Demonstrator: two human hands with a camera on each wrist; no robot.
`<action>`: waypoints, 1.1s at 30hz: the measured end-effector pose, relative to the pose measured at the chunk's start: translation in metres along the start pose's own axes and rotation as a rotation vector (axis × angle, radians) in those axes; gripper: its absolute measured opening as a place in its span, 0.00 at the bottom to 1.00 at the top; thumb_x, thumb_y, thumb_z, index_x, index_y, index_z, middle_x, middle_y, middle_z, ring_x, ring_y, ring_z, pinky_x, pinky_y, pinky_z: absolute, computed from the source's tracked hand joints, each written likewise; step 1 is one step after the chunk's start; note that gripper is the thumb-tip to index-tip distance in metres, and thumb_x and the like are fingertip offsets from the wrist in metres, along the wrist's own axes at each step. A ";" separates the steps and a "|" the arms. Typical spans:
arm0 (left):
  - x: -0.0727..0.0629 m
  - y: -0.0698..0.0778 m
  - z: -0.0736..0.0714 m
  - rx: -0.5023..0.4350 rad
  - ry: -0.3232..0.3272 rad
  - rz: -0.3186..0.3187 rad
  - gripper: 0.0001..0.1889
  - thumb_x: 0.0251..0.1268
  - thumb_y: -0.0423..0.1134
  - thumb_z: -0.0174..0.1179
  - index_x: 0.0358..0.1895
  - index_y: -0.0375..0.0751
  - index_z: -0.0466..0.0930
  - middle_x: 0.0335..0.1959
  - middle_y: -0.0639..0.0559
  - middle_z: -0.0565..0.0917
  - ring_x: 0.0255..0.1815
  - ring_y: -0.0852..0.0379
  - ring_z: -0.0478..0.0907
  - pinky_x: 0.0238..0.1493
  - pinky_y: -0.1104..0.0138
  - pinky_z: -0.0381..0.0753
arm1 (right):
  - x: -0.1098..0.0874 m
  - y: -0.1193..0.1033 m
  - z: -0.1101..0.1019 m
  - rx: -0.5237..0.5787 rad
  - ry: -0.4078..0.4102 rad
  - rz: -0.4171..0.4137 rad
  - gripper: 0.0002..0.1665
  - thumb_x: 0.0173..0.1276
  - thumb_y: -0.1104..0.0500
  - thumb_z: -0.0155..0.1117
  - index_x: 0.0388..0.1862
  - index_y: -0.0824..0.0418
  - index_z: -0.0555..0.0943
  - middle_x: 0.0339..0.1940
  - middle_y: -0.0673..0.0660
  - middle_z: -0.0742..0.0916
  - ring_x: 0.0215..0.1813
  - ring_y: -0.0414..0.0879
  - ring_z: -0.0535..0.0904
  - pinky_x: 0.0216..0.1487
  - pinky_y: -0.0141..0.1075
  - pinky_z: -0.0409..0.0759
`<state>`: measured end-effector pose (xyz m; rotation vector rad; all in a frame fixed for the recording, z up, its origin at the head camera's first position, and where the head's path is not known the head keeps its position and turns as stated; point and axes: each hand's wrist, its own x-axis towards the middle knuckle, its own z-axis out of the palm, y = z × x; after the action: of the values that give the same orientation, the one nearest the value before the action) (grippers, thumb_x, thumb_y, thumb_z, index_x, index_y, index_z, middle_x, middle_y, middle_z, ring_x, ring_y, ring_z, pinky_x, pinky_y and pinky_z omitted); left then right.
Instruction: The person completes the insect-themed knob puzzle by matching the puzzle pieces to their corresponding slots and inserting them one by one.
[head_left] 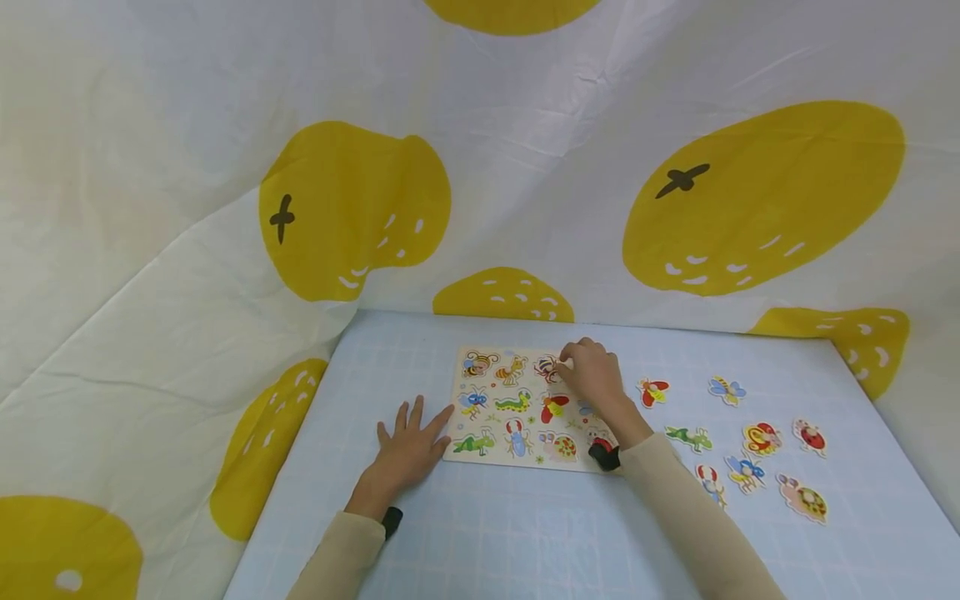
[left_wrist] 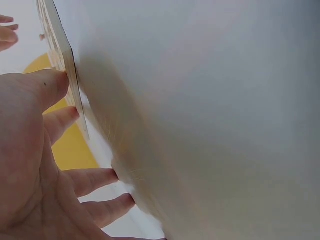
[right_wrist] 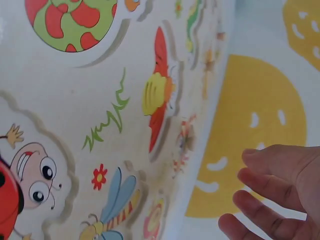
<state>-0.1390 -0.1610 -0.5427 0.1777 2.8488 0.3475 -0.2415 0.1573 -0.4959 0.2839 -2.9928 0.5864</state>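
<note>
An insect puzzle board (head_left: 525, 400) of pale wood lies on the table. My left hand (head_left: 408, 454) rests flat with spread fingers at its left edge; in the left wrist view the thumb (left_wrist: 52, 87) touches the board's side. At the board's top right is my right hand (head_left: 592, 375), beside the spider picture (head_left: 546, 368). A small whitish bit (head_left: 567, 363) shows at its fingertips; I cannot tell what it is. In the right wrist view the loosely bent fingers (right_wrist: 265, 187) stand off the board with nothing seen between them. The hand and forearm hide the board's right side.
Several loose insect pieces lie right of the board, among them a red-winged beetle (head_left: 653, 392), a bee (head_left: 726, 390), a grasshopper (head_left: 690, 438), a ladybug (head_left: 811, 437) and a snail (head_left: 804, 498). A white curtain with yellow fruit (head_left: 360, 200) hangs behind the light-blue table (head_left: 510, 542).
</note>
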 end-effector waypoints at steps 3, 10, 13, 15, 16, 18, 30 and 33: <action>0.001 -0.001 0.002 0.003 0.005 0.000 0.30 0.77 0.57 0.50 0.79 0.63 0.58 0.80 0.35 0.47 0.78 0.30 0.39 0.64 0.24 0.40 | -0.010 0.000 -0.008 0.015 0.039 -0.010 0.13 0.66 0.54 0.72 0.43 0.62 0.87 0.45 0.63 0.85 0.45 0.59 0.79 0.43 0.53 0.76; 0.003 -0.003 0.006 0.016 0.011 -0.005 0.30 0.77 0.57 0.49 0.79 0.63 0.57 0.80 0.35 0.47 0.78 0.30 0.39 0.64 0.24 0.40 | -0.034 0.002 -0.019 0.058 0.100 -0.029 0.12 0.65 0.56 0.73 0.42 0.63 0.87 0.45 0.63 0.86 0.46 0.60 0.80 0.43 0.54 0.76; 0.003 -0.003 0.006 0.017 0.012 -0.006 0.30 0.77 0.57 0.49 0.79 0.63 0.57 0.80 0.35 0.47 0.78 0.30 0.39 0.64 0.24 0.40 | -0.045 0.004 -0.021 0.082 0.099 -0.017 0.12 0.65 0.56 0.73 0.42 0.63 0.87 0.45 0.63 0.86 0.47 0.60 0.79 0.44 0.54 0.75; 0.003 -0.003 0.007 0.016 0.011 -0.007 0.30 0.78 0.57 0.49 0.79 0.64 0.57 0.80 0.36 0.47 0.79 0.30 0.38 0.64 0.24 0.40 | -0.053 0.006 -0.022 0.097 0.099 -0.010 0.12 0.65 0.56 0.73 0.42 0.62 0.87 0.45 0.63 0.85 0.47 0.59 0.79 0.44 0.54 0.74; 0.003 -0.003 0.007 0.017 0.010 -0.007 0.30 0.78 0.57 0.49 0.79 0.64 0.57 0.80 0.36 0.47 0.79 0.30 0.38 0.64 0.24 0.40 | -0.057 0.007 -0.022 0.100 0.102 -0.006 0.12 0.65 0.55 0.73 0.43 0.62 0.87 0.46 0.62 0.85 0.47 0.59 0.79 0.45 0.54 0.74; 0.002 -0.003 0.007 0.017 0.008 -0.007 0.30 0.78 0.57 0.49 0.79 0.64 0.57 0.80 0.35 0.47 0.79 0.30 0.38 0.64 0.25 0.40 | -0.064 0.008 -0.023 0.106 0.110 0.002 0.12 0.65 0.55 0.74 0.43 0.61 0.87 0.46 0.62 0.85 0.48 0.59 0.79 0.46 0.53 0.74; 0.000 -0.002 0.005 0.007 0.025 0.006 0.30 0.78 0.56 0.49 0.79 0.63 0.58 0.80 0.35 0.48 0.78 0.29 0.40 0.64 0.24 0.41 | -0.096 0.013 -0.028 0.131 0.166 0.004 0.12 0.63 0.58 0.75 0.43 0.62 0.87 0.43 0.60 0.85 0.46 0.57 0.80 0.47 0.54 0.77; 0.000 -0.003 0.005 0.005 0.026 0.010 0.30 0.77 0.56 0.50 0.79 0.63 0.58 0.80 0.35 0.48 0.78 0.29 0.40 0.64 0.24 0.41 | -0.100 0.015 -0.029 0.123 0.182 0.005 0.11 0.62 0.58 0.75 0.42 0.62 0.87 0.43 0.60 0.86 0.46 0.58 0.81 0.48 0.55 0.76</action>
<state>-0.1381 -0.1624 -0.5484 0.1897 2.8758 0.3468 -0.1452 0.1987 -0.4863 0.2174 -2.7893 0.7545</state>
